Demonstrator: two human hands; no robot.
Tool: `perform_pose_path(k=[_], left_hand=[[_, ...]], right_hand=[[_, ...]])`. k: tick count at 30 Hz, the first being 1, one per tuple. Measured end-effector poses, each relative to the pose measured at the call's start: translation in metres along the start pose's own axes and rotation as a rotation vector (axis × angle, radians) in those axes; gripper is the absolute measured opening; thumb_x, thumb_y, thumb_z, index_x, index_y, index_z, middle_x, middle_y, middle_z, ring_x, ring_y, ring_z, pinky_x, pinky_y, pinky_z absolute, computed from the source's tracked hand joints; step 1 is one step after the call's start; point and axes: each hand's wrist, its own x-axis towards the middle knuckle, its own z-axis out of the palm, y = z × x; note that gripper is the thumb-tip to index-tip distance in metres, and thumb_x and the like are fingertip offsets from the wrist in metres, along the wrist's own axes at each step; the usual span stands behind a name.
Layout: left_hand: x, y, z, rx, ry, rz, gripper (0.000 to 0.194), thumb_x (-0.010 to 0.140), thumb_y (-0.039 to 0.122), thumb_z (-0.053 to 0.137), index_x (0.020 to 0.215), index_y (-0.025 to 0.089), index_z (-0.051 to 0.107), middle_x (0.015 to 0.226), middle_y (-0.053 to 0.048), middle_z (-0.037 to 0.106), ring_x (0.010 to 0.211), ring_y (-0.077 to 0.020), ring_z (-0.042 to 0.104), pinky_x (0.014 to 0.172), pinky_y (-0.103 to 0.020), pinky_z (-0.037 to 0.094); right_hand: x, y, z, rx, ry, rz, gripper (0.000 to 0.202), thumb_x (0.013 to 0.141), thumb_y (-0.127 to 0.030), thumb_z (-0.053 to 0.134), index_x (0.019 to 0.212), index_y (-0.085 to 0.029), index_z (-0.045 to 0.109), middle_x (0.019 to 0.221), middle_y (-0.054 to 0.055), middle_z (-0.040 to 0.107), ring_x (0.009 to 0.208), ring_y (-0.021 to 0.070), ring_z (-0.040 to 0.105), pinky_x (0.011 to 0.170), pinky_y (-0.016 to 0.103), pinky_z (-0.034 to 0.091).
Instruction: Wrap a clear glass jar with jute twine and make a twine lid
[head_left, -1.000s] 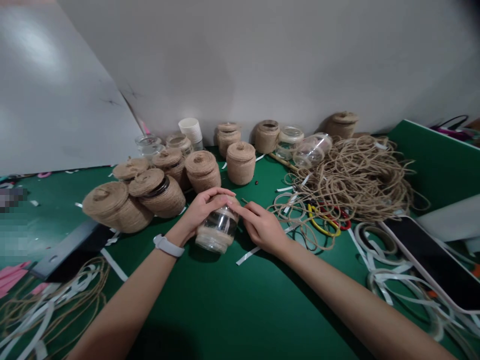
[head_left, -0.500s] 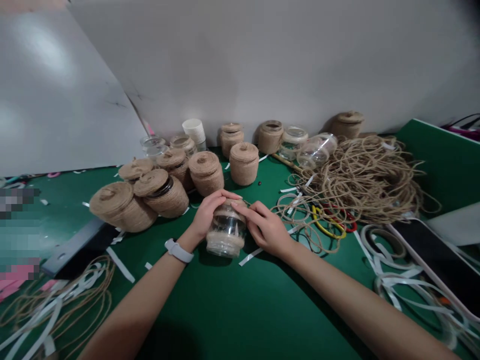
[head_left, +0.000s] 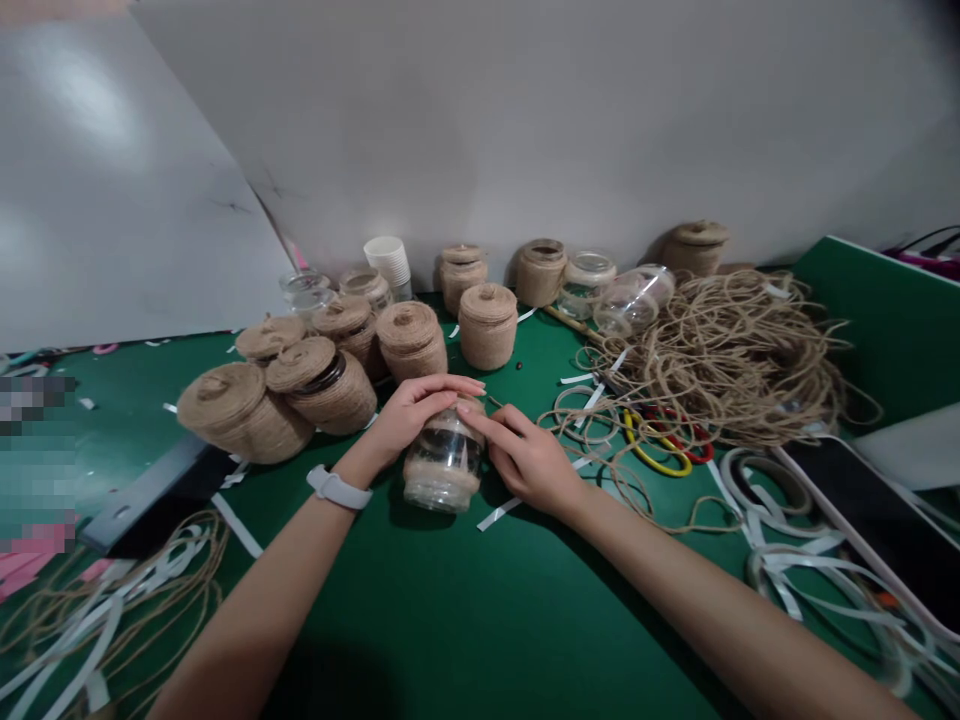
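Observation:
A clear glass jar [head_left: 446,455] stands tilted on the green table, its mouth end toward me, with twine wound round its far end and a beige band near the mouth. My left hand [head_left: 412,415] lies curved over the far end and left side of the jar, gripping it. At the jar's upper right, my right hand [head_left: 529,455] presses its index finger and thumb on the wound twine. A strand of twine [head_left: 495,402] shows beside the fingers of my right hand.
Twine-covered jars [head_left: 244,410] stand to the left and behind. A big twine heap [head_left: 742,350], yellow-handled scissors [head_left: 658,448], tape rolls [head_left: 765,490] and a phone [head_left: 877,530] lie right. White strips and twine [head_left: 112,620] lie at left.
The jar has shifted slightly left and turned. My left hand has moved left with its fingers stretched further over the jar. More loose twine now trails to the right of my right hand.

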Motion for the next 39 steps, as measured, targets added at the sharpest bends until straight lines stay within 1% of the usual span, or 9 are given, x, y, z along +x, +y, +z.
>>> perform_pose_path(k=[4,8,13,17,20,24,27,33,39], left_hand=[[0.0,0.009,0.009,0.275,0.061,-0.012,0.024,0.085,0.023,0.052,0.092,0.021,0.075,0.098,-0.007,0.072,0.102,-0.0286,0.062,0.096,-0.042,0.043],[-0.004,0.013,0.027,0.519,0.263,0.182,0.027,0.081,0.012,0.052,0.098,0.021,0.071,0.115,-0.009,0.066,0.117,-0.0313,0.054,0.106,-0.045,0.034],[-0.011,0.023,0.048,0.809,0.088,0.264,0.037,0.095,0.033,0.047,0.127,0.018,0.058,0.126,-0.012,0.063,0.118,-0.0296,0.056,0.104,-0.046,0.038],[-0.013,0.023,0.053,1.174,0.043,0.156,0.043,0.093,0.049,0.049,0.117,0.017,0.064,0.128,-0.012,0.063,0.129,-0.0359,0.045,0.11,-0.06,0.024],[-0.012,0.023,0.05,1.228,0.115,0.038,0.051,0.091,0.058,0.046,0.105,0.014,0.069,0.116,-0.015,0.067,0.119,-0.0396,0.051,0.099,-0.061,0.037],[-0.007,0.027,0.043,1.116,0.101,0.017,0.047,0.093,0.051,0.044,0.083,0.016,0.072,0.093,-0.013,0.07,0.092,-0.0301,0.06,0.084,-0.047,0.045],[-0.004,0.029,0.034,0.907,0.075,0.049,0.04,0.093,0.041,0.048,0.074,0.017,0.073,0.082,-0.009,0.071,0.082,-0.0242,0.061,0.08,-0.039,0.045],[0.002,0.021,0.02,0.292,0.097,-0.135,0.032,0.086,0.042,0.058,0.08,0.016,0.076,0.087,-0.008,0.076,0.084,-0.0224,0.067,0.074,-0.031,0.049],[0.002,0.01,0.011,0.016,0.137,-0.225,0.031,0.081,0.044,0.065,0.078,0.015,0.076,0.088,-0.009,0.075,0.077,-0.0194,0.066,0.067,-0.028,0.049]], right_hand=[[-0.001,0.0,-0.001,0.007,-0.02,0.006,0.053,0.093,-0.013,0.036,0.144,-0.029,0.041,0.097,0.005,0.054,0.077,0.0151,0.056,0.068,0.027,0.055],[-0.002,0.0,0.0,-0.002,-0.009,0.007,0.049,0.091,-0.015,0.039,0.139,-0.024,0.046,0.098,0.007,0.055,0.079,0.0163,0.057,0.069,0.028,0.054],[0.001,0.0,0.0,0.01,-0.085,0.049,0.034,0.09,-0.017,0.043,0.12,-0.017,0.059,0.101,0.01,0.058,0.088,0.0206,0.059,0.073,0.032,0.054],[0.004,-0.001,0.0,-0.01,-0.207,0.092,0.032,0.09,-0.019,0.045,0.12,-0.017,0.058,0.096,0.009,0.062,0.089,0.0208,0.06,0.076,0.032,0.052],[0.003,0.0,0.002,-0.071,-0.213,0.086,0.032,0.091,-0.019,0.043,0.119,-0.014,0.059,0.097,0.012,0.063,0.084,0.0208,0.06,0.073,0.032,0.052],[0.002,0.001,0.005,-0.063,-0.147,0.026,0.035,0.09,-0.016,0.042,0.122,-0.017,0.057,0.107,0.013,0.064,0.09,0.0205,0.059,0.075,0.031,0.052],[0.003,-0.001,0.003,-0.064,-0.124,0.019,0.04,0.088,-0.014,0.043,0.126,-0.018,0.055,0.096,0.009,0.063,0.085,0.0195,0.058,0.073,0.03,0.052],[0.001,-0.002,-0.002,0.035,0.028,0.01,0.047,0.088,-0.015,0.043,0.134,-0.021,0.052,0.079,0.002,0.057,0.066,0.0137,0.052,0.061,0.024,0.047],[0.0,-0.002,-0.002,0.08,-0.019,0.01,0.054,0.09,-0.016,0.044,0.143,-0.026,0.044,0.074,-0.002,0.056,0.059,0.0111,0.048,0.058,0.021,0.044]])
